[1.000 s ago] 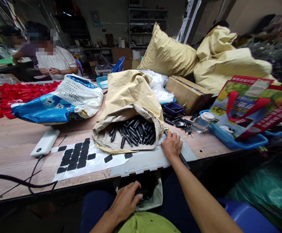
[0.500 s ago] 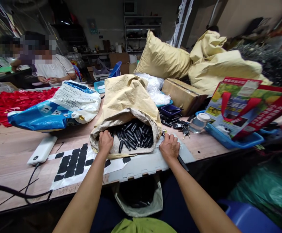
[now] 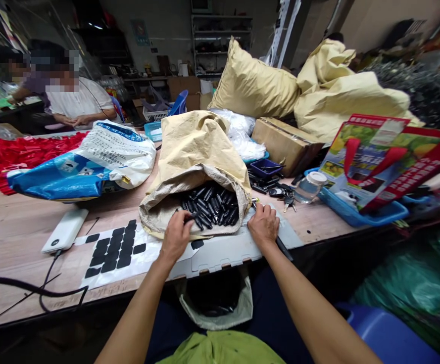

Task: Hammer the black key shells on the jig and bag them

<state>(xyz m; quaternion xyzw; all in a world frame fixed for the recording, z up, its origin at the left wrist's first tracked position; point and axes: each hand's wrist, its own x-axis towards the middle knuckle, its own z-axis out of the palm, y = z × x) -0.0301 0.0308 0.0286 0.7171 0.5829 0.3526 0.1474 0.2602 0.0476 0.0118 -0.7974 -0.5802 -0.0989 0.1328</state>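
We had our left hand at the near lip of the tan sack, its fingers bent in toward the black pieces; the fingertips met dark shapes there, so we cannot tell whether they pinched one. The sack lay on its side on the tabletop, mouth toward us, with the pieces heaped inside – mostly toward the middle and right of the opening.

Our right hand was curled closed over a black-handled tool, just beside the sack's right edge; the handle ran out under the wrist across the grey board.

To the left of the sack we had a pale sheet with rows of black patches, and beside it a white device with a cable plugged in; behind those lay a blue-and-white bag and a pile of red pieces. To the right were keys, a lidded jar and a blue tray (a bright shopping bag leaned in it). Below the tabletop's edge, between our legs, an open pouch hung.
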